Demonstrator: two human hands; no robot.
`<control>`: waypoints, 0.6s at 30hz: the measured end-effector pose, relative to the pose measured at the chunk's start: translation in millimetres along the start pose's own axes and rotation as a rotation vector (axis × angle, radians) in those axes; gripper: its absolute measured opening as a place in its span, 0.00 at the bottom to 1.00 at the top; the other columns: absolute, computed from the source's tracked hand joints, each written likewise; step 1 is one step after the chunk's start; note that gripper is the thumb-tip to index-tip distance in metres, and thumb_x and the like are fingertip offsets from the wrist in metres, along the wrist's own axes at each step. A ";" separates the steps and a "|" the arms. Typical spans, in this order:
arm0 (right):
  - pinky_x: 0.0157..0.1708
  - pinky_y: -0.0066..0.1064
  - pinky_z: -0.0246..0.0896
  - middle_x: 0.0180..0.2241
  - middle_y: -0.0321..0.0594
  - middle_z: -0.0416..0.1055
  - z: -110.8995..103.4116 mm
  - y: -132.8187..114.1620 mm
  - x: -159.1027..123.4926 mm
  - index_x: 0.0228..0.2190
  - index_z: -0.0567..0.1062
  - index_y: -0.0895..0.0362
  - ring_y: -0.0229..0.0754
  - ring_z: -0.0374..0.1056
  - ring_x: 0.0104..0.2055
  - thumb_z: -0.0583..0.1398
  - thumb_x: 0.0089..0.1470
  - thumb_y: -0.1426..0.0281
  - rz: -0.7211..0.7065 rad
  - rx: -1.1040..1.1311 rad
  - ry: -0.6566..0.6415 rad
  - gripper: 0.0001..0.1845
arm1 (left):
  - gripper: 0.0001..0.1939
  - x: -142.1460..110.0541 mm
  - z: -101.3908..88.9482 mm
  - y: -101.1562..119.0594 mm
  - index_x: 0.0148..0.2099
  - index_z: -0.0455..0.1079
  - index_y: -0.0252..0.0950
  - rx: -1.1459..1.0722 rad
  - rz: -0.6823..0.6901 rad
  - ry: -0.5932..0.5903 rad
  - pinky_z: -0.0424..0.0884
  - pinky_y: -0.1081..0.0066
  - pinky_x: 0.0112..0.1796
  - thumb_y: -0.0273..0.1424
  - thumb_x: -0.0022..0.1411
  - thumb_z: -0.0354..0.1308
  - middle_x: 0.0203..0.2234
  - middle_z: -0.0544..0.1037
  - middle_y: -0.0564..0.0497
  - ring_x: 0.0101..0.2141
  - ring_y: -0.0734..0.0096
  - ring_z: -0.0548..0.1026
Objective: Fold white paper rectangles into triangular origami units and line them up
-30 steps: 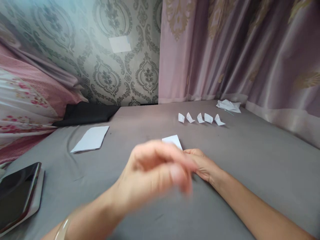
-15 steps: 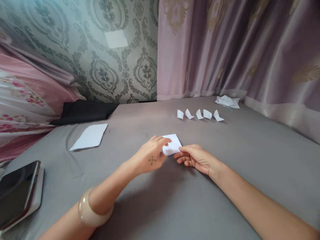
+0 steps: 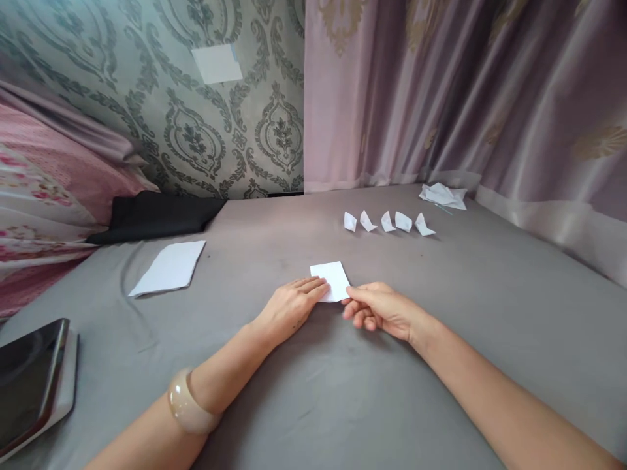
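Note:
A small folded square of white paper (image 3: 336, 279) sits in front of me on the grey sheet. My right hand (image 3: 382, 310) pinches its lower right corner between thumb and forefinger, the other fingers loosely curled below. Stretched out straight and side by side, the fingers of my left hand (image 3: 296, 303) lie flat on the paper's lower left part; the thumb is hidden. On my left wrist is a pale glossy bangle (image 3: 189, 405).
Several small folded paper pieces (image 3: 386, 222) stand in a row farther back. Behind them at right are loose papers (image 3: 443, 194). To the left lie a paper stack (image 3: 169, 267), a black cloth (image 3: 161, 215) and a dark-screened device (image 3: 29, 378).
My left hand has turned from raised, curled fingers to lying flat on the paper. My right hand keeps its pinch on the corner. The view has shifted slightly.

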State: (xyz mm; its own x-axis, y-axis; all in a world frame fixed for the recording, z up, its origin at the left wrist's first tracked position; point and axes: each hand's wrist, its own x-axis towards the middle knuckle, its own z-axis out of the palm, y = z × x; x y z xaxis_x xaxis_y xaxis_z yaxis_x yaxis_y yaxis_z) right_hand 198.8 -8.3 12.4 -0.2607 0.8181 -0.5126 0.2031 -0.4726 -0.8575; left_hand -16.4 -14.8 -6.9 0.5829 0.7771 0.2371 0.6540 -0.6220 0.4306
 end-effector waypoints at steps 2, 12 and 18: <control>0.18 0.26 0.59 0.20 0.39 0.72 -4.4 -1.5 -0.9 0.27 0.74 0.59 0.35 0.65 0.19 0.56 0.55 0.55 -0.196 -0.312 0.209 0.19 | 0.19 -1.8 2.0 -2.3 0.56 0.68 0.41 -0.015 -0.007 0.010 0.61 0.62 0.57 0.28 0.65 0.46 0.55 0.71 0.46 0.56 0.62 0.68; 0.63 0.48 0.45 0.62 0.47 0.56 2.4 18.1 10.9 0.60 0.61 0.56 0.49 0.50 0.65 0.57 0.56 0.60 -0.834 -1.052 0.076 0.32 | 0.19 -4.6 4.3 -6.9 0.56 0.68 0.37 -0.068 -0.064 0.031 0.61 0.62 0.57 0.26 0.65 0.47 0.56 0.69 0.42 0.58 0.63 0.65; 0.60 0.50 0.51 0.58 0.45 0.64 2.0 18.5 13.1 0.55 0.68 0.54 0.47 0.58 0.61 0.52 0.58 0.73 -0.918 -1.116 0.127 0.23 | 0.19 -7.1 3.1 -2.2 0.55 0.68 0.37 -0.164 -0.074 0.057 0.62 0.61 0.57 0.26 0.64 0.46 0.55 0.71 0.43 0.57 0.64 0.66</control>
State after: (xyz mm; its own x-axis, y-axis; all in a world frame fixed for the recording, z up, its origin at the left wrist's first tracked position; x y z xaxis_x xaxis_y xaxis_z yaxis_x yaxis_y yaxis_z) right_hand 197.3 -7.0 -10.3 -0.6291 0.7373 0.2463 0.6443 0.6718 -0.3653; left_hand -20.5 -19.2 -12.3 0.5050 0.8273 0.2461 0.6042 -0.5425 0.5837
